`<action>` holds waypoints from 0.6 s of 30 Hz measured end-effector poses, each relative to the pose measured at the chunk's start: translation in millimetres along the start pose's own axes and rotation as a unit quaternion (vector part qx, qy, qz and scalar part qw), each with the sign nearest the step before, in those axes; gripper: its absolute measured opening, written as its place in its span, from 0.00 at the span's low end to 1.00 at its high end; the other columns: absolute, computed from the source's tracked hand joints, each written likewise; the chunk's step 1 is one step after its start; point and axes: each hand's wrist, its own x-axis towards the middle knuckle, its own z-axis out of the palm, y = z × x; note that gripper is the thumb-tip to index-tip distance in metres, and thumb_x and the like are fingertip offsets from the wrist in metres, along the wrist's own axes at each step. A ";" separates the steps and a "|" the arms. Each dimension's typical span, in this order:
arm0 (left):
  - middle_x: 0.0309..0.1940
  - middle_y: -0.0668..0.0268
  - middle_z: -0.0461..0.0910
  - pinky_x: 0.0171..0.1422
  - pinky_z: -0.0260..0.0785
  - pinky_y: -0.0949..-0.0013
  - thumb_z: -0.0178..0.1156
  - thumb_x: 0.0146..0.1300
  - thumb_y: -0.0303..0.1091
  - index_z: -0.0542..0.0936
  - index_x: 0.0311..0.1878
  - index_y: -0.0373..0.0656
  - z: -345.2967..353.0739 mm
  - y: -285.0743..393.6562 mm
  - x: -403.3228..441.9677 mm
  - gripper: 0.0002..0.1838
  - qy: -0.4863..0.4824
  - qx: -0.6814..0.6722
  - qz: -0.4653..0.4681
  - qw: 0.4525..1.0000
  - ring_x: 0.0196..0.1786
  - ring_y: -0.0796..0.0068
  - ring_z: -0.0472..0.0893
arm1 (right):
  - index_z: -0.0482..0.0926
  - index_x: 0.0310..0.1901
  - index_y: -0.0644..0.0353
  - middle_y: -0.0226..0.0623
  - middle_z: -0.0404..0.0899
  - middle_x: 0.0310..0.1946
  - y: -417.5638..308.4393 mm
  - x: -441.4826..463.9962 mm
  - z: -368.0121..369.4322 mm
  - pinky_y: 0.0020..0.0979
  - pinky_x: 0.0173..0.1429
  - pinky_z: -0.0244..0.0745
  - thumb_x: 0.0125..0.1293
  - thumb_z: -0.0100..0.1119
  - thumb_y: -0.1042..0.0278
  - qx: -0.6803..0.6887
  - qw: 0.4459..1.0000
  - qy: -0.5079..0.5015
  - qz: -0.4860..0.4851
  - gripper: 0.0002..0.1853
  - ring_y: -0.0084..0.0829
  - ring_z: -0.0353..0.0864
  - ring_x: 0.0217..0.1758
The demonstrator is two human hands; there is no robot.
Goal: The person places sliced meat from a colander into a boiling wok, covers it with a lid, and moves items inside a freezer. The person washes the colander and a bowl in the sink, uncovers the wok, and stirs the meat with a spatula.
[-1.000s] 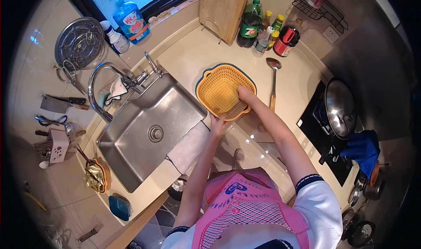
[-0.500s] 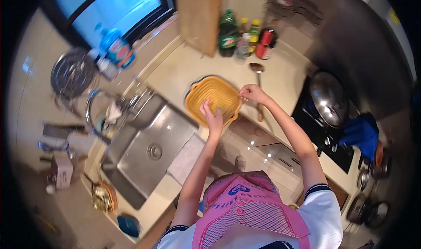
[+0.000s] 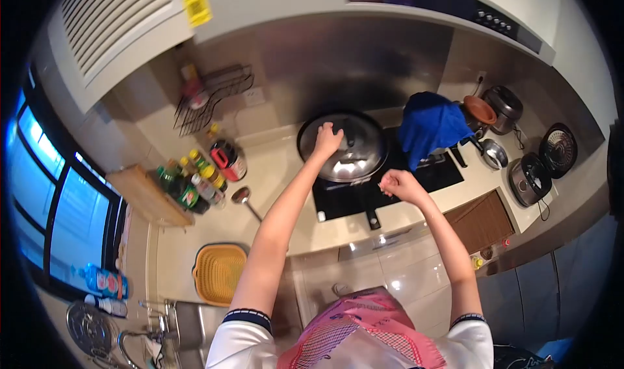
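The 2 hands are apart, both over the hob side of the worktop (image 3: 273, 165). The left hand (image 3: 329, 141) reaches over the domed lid (image 3: 353, 165) of a wide dark pan, its fingers right beside the black knob; whether they close on the knob cannot be told from this angle. The lid sits on the pan, which stands on the left part of the black hob (image 3: 333, 206). A black pan handle (image 3: 372, 214) points towards the front edge of the worktop.

The right hand (image 3: 402, 185) is raised in front of the hob, to the right of that handle and well apart from the left hand. Its fingers are curled in with the tips close together; whether anything small is between them cannot be made out.

Just right of the pan, a blue cloth (image 3: 428, 131) drapes over something at the back of the hob. Farther right are a reddish-brown lid (image 3: 480, 109), a small metal pan (image 3: 494, 154) and a cooker (image 3: 530, 180) with its top raised.

Left of the hob, a metal ladle (image 3: 241, 195) lies on the worktop, its handle running towards the left forearm. Behind it stands a cluster of bottles (image 3: 184, 188), with a red-labelled jug (image 3: 228, 161) at the right end and a wooden board (image 3: 151, 193) at the left. Nearer the body, a yellow basket (image 3: 220, 271) sits beside the metal sink (image 3: 197, 320).
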 end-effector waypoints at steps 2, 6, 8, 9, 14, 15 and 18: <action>0.51 0.40 0.65 0.59 0.60 0.57 0.57 0.51 0.46 0.63 0.53 0.30 32.4 15.2 25.4 0.33 -0.062 0.058 -0.108 0.990 0.55 0.46 0.66 | 0.74 0.27 0.64 0.29 0.75 0.19 15.8 -12.3 -25.8 0.21 0.27 0.70 0.58 0.52 0.74 -0.022 0.999 0.038 0.007 0.05 0.17 0.73 0.22; 0.40 0.44 0.74 0.55 0.64 0.60 0.59 0.49 0.47 0.67 0.48 0.28 93.7 -12.8 70.2 0.31 -0.066 0.068 -0.152 0.984 0.48 0.52 0.74 | 0.73 0.27 0.64 0.28 0.75 0.19 56.7 -18.6 -61.3 0.20 0.27 0.69 0.56 0.55 0.76 0.026 0.996 0.081 0.036 0.03 0.16 0.73 0.22; 0.23 0.51 0.76 0.43 0.66 0.61 0.61 0.48 0.45 0.75 0.33 0.29 98.8 -22.2 78.3 0.23 -0.140 -0.105 -0.271 0.947 0.32 0.57 0.77 | 0.73 0.27 0.65 0.29 0.75 0.19 68.9 -15.9 -74.3 0.20 0.27 0.69 0.57 0.55 0.75 0.028 0.995 0.085 0.048 0.04 0.17 0.73 0.23; 0.15 0.57 0.71 0.32 0.63 0.63 0.63 0.46 0.46 0.75 0.20 0.33 101.8 -19.4 73.0 0.21 -0.052 -0.278 -0.285 0.916 0.20 0.65 0.72 | 0.73 0.27 0.65 0.29 0.75 0.19 74.4 -12.1 -81.6 0.20 0.28 0.69 0.57 0.55 0.74 0.034 0.994 0.087 0.050 0.04 0.17 0.73 0.23; 0.15 0.66 0.67 0.24 0.59 0.67 0.65 0.45 0.50 0.74 0.22 0.37 62.4 -7.2 74.5 0.23 -0.019 -0.254 -0.324 0.911 0.17 0.72 0.66 | 0.73 0.27 0.65 0.30 0.75 0.20 84.9 22.6 -106.8 0.21 0.27 0.69 0.57 0.54 0.74 0.023 0.996 0.083 0.021 0.05 0.18 0.73 0.22; 0.15 0.67 0.66 0.21 0.57 0.70 0.66 0.46 0.49 0.73 0.24 0.38 55.1 -12.6 77.8 0.21 -0.007 -0.307 -0.301 0.903 0.17 0.76 0.65 | 0.73 0.27 0.65 0.31 0.75 0.20 89.8 35.4 -109.3 0.21 0.27 0.68 0.56 0.55 0.74 0.029 0.996 0.077 0.020 0.04 0.18 0.73 0.22; 0.15 0.71 0.64 0.15 0.51 0.79 0.67 0.47 0.44 0.73 0.29 0.41 27.9 -22.9 88.9 0.18 0.047 -0.410 -0.257 0.874 0.16 0.83 0.62 | 0.72 0.25 0.64 0.31 0.75 0.20 91.8 73.4 -116.9 0.21 0.29 0.70 0.52 0.53 0.80 -0.053 0.998 0.023 0.003 0.01 0.19 0.74 0.23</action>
